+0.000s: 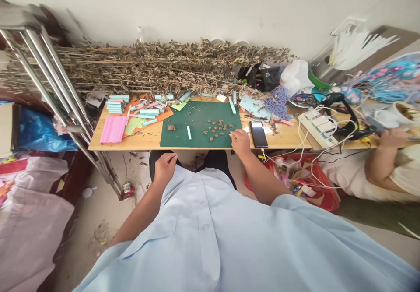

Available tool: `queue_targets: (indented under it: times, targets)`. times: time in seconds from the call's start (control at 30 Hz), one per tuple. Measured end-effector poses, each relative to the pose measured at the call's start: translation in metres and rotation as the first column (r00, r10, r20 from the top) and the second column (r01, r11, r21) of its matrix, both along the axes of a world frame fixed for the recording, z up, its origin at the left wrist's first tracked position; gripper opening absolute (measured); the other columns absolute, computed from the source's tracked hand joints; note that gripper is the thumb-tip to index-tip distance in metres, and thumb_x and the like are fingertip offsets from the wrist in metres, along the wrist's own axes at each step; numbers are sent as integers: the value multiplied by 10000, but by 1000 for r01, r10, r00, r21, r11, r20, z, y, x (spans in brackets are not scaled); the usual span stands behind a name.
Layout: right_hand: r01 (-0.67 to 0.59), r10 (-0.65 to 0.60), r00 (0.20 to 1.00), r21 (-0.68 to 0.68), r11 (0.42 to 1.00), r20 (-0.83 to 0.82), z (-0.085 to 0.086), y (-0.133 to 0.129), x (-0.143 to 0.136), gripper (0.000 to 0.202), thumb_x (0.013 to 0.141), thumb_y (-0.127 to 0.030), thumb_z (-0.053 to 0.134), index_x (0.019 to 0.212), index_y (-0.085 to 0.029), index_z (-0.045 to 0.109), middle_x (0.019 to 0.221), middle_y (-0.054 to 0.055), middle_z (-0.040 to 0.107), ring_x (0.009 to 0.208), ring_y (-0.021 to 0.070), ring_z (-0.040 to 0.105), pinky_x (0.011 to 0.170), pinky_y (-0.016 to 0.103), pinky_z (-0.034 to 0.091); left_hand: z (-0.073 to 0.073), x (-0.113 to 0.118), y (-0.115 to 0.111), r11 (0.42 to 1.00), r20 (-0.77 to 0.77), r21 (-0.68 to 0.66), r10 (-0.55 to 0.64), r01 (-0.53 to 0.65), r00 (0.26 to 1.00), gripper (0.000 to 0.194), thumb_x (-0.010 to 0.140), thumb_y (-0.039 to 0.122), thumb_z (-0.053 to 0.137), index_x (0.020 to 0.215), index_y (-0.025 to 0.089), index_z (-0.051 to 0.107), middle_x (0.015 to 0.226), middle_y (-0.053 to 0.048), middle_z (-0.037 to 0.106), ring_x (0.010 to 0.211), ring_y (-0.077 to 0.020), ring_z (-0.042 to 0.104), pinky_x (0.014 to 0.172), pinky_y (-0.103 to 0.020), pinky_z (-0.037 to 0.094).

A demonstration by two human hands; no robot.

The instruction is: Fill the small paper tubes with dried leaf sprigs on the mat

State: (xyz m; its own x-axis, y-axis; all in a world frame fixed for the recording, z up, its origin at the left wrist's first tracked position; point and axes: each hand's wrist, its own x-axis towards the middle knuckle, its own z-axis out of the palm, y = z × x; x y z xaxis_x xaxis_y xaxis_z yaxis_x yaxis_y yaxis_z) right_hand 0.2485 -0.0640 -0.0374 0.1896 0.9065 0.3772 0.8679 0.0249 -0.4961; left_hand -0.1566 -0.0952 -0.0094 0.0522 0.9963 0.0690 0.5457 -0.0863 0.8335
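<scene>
A green cutting mat [197,112] lies on the wooden table [147,143]. Small brown crumpled clumps [215,128] are spread over its right half, with another clump [171,127] at the left. Between them rests a short light-blue paper roll [189,132]. My right hand [240,142] is at the mat's right front edge, fingers pinched together near the clumps; whatever they hold is too small to name. My left hand [166,167] hovers over my lap in front of the table edge, its fingers closed, their contents hidden.
Dried stalks [157,66] line the wall. Blue paper rolls [114,107] and pink paper [113,129] lie left, a phone [258,134] and power strip [318,128] right. Crutches [62,82] stand left. A person's arm [380,165] is at far right.
</scene>
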Motion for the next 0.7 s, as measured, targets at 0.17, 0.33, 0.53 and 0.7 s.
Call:
queue_targets:
  times: [0.17,0.33,0.53,0.7]
  targets:
    - [-55,54,998,-19,998,-29,7,5,7,251,973,-282,538,892,-234,771,948,105,734,947,272,664,910,424,556,7,9,11,999,33,43,-21,20,999,248,934,392,630,980,219,801,1032,-65,791,982,-233,730,924,-350,576]
    - [-41,41,999,-37,998,6,11,9,8,222,980,-309,561,838,-237,716,912,96,724,907,260,644,871,394,530,23,21,22,999,28,44,-19,18,999,219,932,360,643,973,214,802,1013,-71,786,955,-227,722,909,-345,570]
    - [-30,30,999,9,1000,44,0,11,12,233,964,-330,564,799,-219,686,883,109,715,861,259,629,844,391,510,34,29,35,996,35,93,-11,7,999,171,937,278,649,987,198,792,1022,-84,771,991,-225,713,944,-356,555]
    - [-21,19,999,49,999,50,-7,11,10,274,968,-358,548,807,-212,713,875,115,728,876,265,650,850,396,526,37,23,73,989,-75,135,72,-62,995,232,901,218,676,1109,179,768,1084,-100,719,884,-203,666,932,-371,559]
